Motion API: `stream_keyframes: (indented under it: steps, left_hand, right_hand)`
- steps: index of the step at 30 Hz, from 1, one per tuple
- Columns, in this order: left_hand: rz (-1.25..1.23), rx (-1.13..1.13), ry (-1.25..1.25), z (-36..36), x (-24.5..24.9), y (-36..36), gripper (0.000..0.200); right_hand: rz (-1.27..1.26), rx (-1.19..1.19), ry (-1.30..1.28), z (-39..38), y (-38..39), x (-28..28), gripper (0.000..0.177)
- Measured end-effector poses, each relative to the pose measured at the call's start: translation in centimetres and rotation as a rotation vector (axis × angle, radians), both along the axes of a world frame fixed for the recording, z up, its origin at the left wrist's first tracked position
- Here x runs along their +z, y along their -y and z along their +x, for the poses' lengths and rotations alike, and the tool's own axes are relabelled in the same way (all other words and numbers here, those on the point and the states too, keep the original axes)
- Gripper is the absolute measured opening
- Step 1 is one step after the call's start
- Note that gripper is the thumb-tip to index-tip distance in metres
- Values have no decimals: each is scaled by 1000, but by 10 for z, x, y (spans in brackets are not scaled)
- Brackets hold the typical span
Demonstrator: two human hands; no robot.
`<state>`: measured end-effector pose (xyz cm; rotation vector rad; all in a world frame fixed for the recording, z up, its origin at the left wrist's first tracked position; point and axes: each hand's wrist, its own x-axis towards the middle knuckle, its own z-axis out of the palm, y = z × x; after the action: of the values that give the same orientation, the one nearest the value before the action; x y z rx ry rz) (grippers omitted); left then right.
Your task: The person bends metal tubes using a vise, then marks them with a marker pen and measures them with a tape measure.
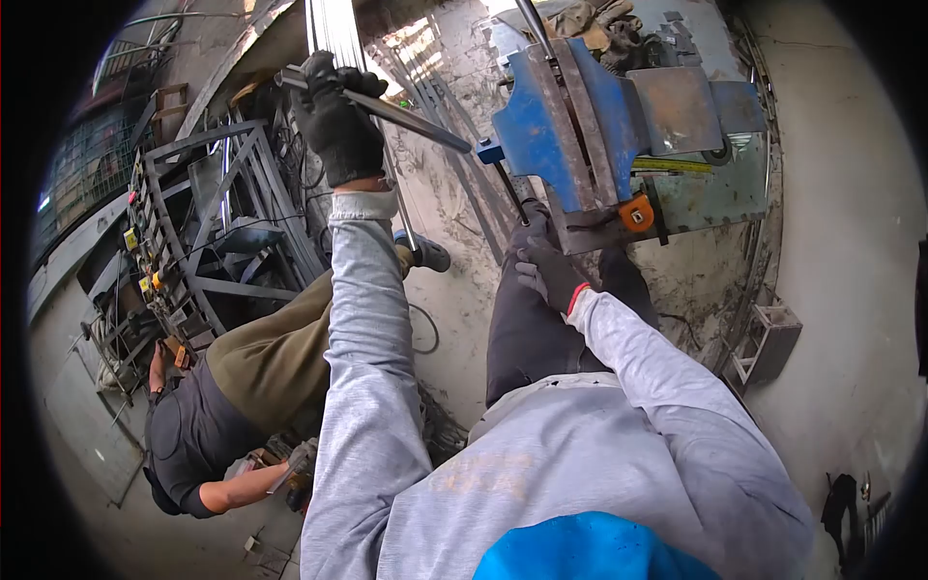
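My left hand, in a black glove, is raised at the upper left with its fingers wrapped round a shiny metal tube. The tube slants down to the right, its far end close to the blue bench vise. My right hand, in a dark glove with a red cuff, lies on my thigh with no object visible in it. Just above it, the vise's handle bar slants down from a blue block. Between the vise jaws there is a narrow dark gap.
An orange tape measure and a yellow strip are by the vise on the metal bench. Long metal bars extend at the top. At left, another person bends near a metal frame. A small stand is at right.
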<state>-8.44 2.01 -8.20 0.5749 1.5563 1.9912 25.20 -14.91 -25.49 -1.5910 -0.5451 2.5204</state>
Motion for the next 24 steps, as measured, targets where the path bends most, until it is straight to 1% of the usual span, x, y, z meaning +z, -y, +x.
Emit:
stream_keyframes:
  steps: [1,2,4,5,6,7,8,9,11,12,13,14,15,16,17,18,19,20,21,23,24]
  left_hand:
    - [-53,-33,-70,-4,-12,-13,23]
    - [0,-38,146,-2,-17,-25,23]
    - [-116,-128,30,-15,-51,-39,23]
    - [-148,-154,-9,-17,-65,-45,23]
    - [-169,-141,117,-21,-77,-53,22]
    - [-181,-148,125,-25,-87,-57,22]
    - [-227,-186,49,-29,-95,-60,22]
    - [-270,-225,-29,-32,-101,-63,22]
    - [-416,-291,-314,-37,-108,-68,28]
    - [-376,-204,13,-36,-108,-76,28]
    - [-328,-111,337,-34,-109,-84,32]
    - [-430,-57,381,-24,-102,-89,28]
    - [-432,-59,387,-22,-101,-87,28]
    - [-390,-202,376,-21,-99,-87,30]
    - [-344,-343,361,-21,-98,-89,31]
    - [-410,-331,327,-19,-96,-93,39]
    - [-409,-334,332,-20,-94,-98,39]
    - [-467,-320,328,-23,-95,-102,46]
    - [-523,-305,324,-27,-98,-107,52]
    - [-353,-385,445,-51,-96,-117,66]
    - [-423,-290,321,-49,-74,-131,72]
  right_hand:
    - [-206,-118,-18,-10,7,-24,47]
    - [-409,-246,-11,-21,14,-48,45]
    - [-466,-267,146,-38,18,-79,49]
    - [-481,-277,154,-45,19,-90,49]
    - [-504,-289,179,-51,20,-101,48]
    - [-525,-299,203,-57,21,-111,46]
    - [-547,-359,248,-63,20,-119,50]
    - [-557,-366,253,-67,21,-126,50]
    - [-541,-447,183,-67,27,-140,50]
    - [-546,-451,190,-67,31,-151,50]
    - [-552,-503,139,-67,33,-161,51]
    - [-554,-531,116,-67,32,-159,51]
    - [-556,-559,93,-70,26,-150,52]
    - [-555,-641,91,-70,21,-138,41]
    - [-552,-722,85,-73,17,-132,34]
    - [-550,-724,88,-76,13,-127,34]
    - [-465,-661,76,-80,10,-121,40]
    - [-380,-596,65,-82,8,-117,49]
    - [-375,-595,68,-89,2,-100,49]
    - [-243,-630,24,-105,-20,-65,41]
    - [-235,-633,22,-105,-37,-49,41]
